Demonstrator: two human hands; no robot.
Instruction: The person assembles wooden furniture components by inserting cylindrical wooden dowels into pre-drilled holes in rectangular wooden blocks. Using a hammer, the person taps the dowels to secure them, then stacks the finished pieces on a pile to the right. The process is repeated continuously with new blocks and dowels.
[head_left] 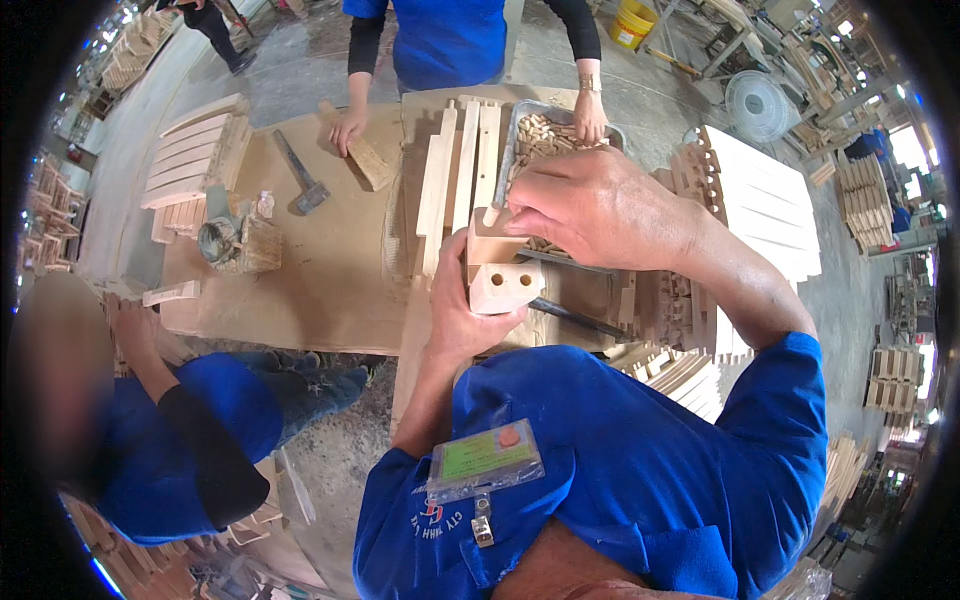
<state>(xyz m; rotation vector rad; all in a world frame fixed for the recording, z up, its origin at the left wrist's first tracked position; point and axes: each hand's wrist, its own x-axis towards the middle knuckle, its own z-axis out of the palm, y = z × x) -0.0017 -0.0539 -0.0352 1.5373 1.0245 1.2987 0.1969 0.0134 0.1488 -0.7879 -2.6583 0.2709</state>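
Over the desk (330, 280), head view: left hand (455, 310) grips wood block (503, 272) upright w/ drilled holes facing out; right hand (590, 205) pinches a dowel (492, 214) at block's top, beside tray (520, 140) of dowels.

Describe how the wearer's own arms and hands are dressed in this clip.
Both hands, the left hand and right hand, are bare: no gloves, and no rings or watch that I can see. The forearms are uncovered too. Short blue sleeves of a work shirt end near the elbows. A clear badge holder with a green card hangs on the chest.
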